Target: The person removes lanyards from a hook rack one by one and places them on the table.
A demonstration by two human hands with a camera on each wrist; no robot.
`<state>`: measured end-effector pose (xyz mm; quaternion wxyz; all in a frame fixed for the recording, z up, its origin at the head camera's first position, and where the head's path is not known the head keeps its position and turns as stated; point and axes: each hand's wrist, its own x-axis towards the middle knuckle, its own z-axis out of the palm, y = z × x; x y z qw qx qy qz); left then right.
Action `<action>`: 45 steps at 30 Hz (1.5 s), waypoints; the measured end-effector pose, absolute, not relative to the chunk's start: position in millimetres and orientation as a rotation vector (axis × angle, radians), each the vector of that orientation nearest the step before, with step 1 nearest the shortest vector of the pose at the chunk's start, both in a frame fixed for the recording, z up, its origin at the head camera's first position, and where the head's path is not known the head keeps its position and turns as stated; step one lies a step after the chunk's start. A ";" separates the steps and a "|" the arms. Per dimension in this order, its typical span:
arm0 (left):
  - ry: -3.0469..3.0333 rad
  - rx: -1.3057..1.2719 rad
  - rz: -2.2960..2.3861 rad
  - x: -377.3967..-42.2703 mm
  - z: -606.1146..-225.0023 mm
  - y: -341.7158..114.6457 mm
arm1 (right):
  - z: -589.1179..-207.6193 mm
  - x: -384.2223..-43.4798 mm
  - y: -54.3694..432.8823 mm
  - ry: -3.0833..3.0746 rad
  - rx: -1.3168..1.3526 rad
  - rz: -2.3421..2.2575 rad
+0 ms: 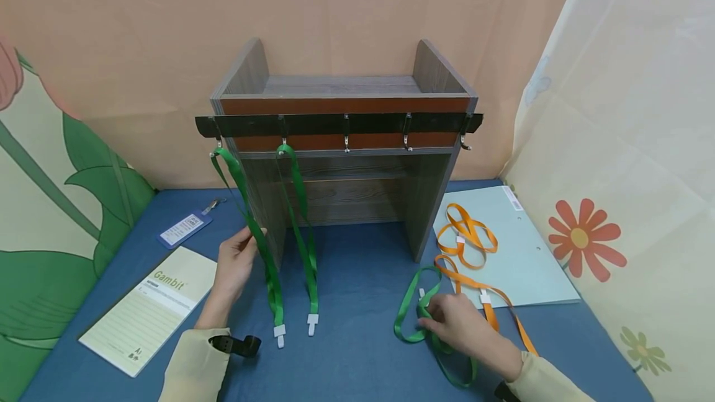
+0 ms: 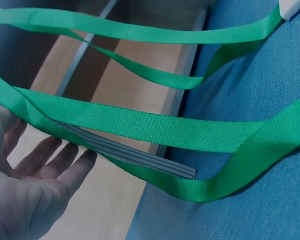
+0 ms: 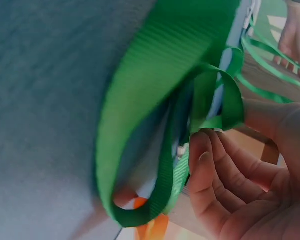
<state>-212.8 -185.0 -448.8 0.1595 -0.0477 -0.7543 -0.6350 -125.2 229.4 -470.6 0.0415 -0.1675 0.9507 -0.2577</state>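
Observation:
Two green lanyards hang from the rack's left hooks: the outer lanyard (image 1: 257, 234) and the inner lanyard (image 1: 306, 247), each with a white clip at its lower end. My left hand (image 1: 236, 262) is beside the outer one, its loosely extended fingers (image 2: 72, 167) right at the strap (image 2: 140, 127). On the blue table at the right, a third green lanyard (image 1: 403, 315) lies in loose loops. My right hand (image 1: 460, 324) pinches this lanyard's strap (image 3: 230, 102) between thumb and fingers; its fingertips (image 3: 202, 145) are curled in at the strap.
A grey wooden shelf (image 1: 438, 203) stands at the back, with a black hook rail (image 1: 374, 123) along its front. Orange lanyards (image 1: 469, 228) lie partly on a pale blue folder (image 1: 530, 265) at right. At left are a notepad (image 1: 151, 315) and a blue badge holder (image 1: 184, 228).

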 end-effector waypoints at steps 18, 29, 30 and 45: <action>-2.134 -0.164 -1.827 -214.1 -447.6 -184.8 | -417.1 -146.5 213.3 3.017 -0.673 -0.931; -2.110 -0.171 -1.858 -213.9 -446.5 -185.1 | -348.4 -166.0 166.8 2.983 -0.885 -1.075; -2.117 -0.172 -1.853 -214.1 -446.9 -185.2 | -343.6 -167.0 161.3 2.978 -0.895 -1.096; -2.138 -0.187 -1.828 -214.7 -448.8 -187.0 | -294.1 -194.4 87.7 2.815 -1.063 -1.604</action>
